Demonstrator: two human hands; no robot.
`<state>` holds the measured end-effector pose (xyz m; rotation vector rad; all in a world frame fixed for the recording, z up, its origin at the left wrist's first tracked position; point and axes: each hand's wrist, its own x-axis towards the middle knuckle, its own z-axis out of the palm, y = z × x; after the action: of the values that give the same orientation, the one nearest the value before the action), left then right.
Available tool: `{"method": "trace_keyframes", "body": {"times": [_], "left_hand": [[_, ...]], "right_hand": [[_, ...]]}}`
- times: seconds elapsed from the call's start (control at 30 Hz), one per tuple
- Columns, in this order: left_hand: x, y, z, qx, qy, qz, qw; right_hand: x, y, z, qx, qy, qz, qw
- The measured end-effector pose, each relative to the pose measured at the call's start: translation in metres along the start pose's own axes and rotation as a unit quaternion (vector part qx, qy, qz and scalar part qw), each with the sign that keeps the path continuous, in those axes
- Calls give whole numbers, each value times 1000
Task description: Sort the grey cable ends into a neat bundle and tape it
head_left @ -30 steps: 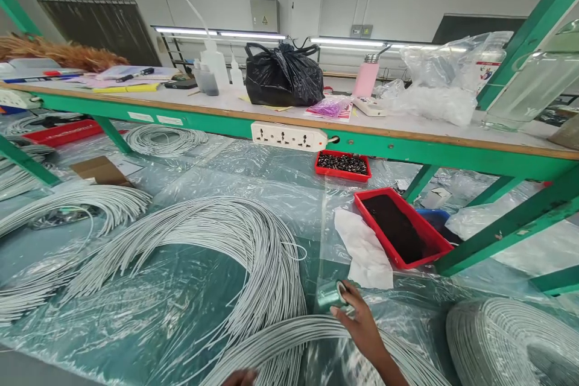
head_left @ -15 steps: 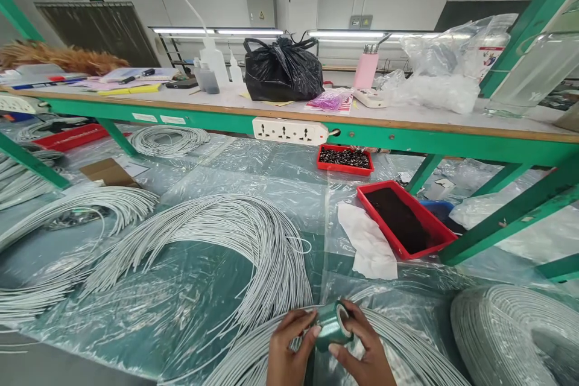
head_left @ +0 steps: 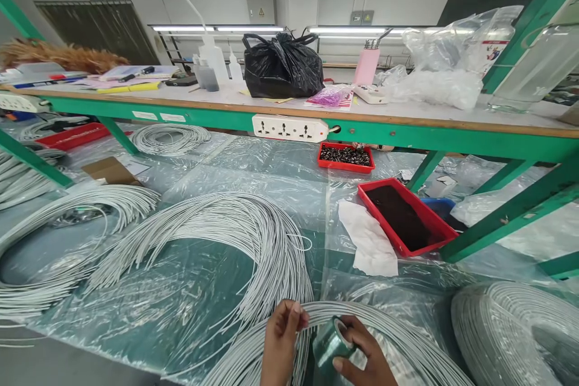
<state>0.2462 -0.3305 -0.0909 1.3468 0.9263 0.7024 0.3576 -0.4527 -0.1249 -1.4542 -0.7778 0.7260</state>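
Note:
A roll of green tape point(head_left: 333, 347) is held in my right hand point(head_left: 364, 353), with fingers at its core and the thumb against its near side. Just left of the roll, my left hand point(head_left: 284, 332) is closed in a pinch above the white cables; what lies between its fingertips is too small to make out. One curved bundle of thin white cables point(head_left: 384, 319) passes behind and under both hands. A larger looped bundle point(head_left: 271, 235) lies on the plastic-covered table to the upper left.
A red tray with dark contents point(head_left: 446, 238) and a white cloth point(head_left: 368, 241) lie beyond the hands. Wrapped cable coils point(head_left: 497, 332) sit at right. Above, a green-framed shelf point(head_left: 203, 120) carries a black bag point(head_left: 284, 66) and bottles. Another red tray point(head_left: 346, 165) holds small parts.
My left hand has come off the tape roll and moved slightly left, its fingers now pinched. My right hand still holds the roll, which is tilted differently and a little lower.

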Motion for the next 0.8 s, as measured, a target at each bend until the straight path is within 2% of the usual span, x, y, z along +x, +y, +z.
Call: {"method": "trace_keyframes", "body": {"times": [0.03, 0.1, 0.17, 0.27, 0.5, 0.63, 0.7, 0.73, 0.8], "left_hand": [[1, 2, -2, 14, -16, 5, 1000], [0, 4, -7, 83, -56, 63, 993], [-5, 2, -12, 165, -91, 145, 971], [-14, -3, -17, 258, -104, 232, 932], [-19, -2, -17, 411, -128, 294, 853], [-23, -3, -15, 447, -121, 352, 813], [-24, -6, -13, 439, -105, 356, 818], [-24, -8, -13, 422, -101, 344, 833], [-21, -11, -11, 348, -94, 265, 894]], "right_hand": [[-2, 2, 0, 21, -3, 12, 1000], [-5, 4, 1, 66, -9, 28, 997], [-6, 2, 0, 90, 2, 35, 995], [-5, -7, -1, 92, 24, 45, 994], [-5, -17, -2, 85, -6, 45, 995], [-5, -13, -2, 81, -21, 33, 996], [-5, -11, -2, 75, -19, 29, 997], [-5, -10, -2, 71, -19, 29, 997], [-5, -8, -1, 66, -29, 32, 997]]}}
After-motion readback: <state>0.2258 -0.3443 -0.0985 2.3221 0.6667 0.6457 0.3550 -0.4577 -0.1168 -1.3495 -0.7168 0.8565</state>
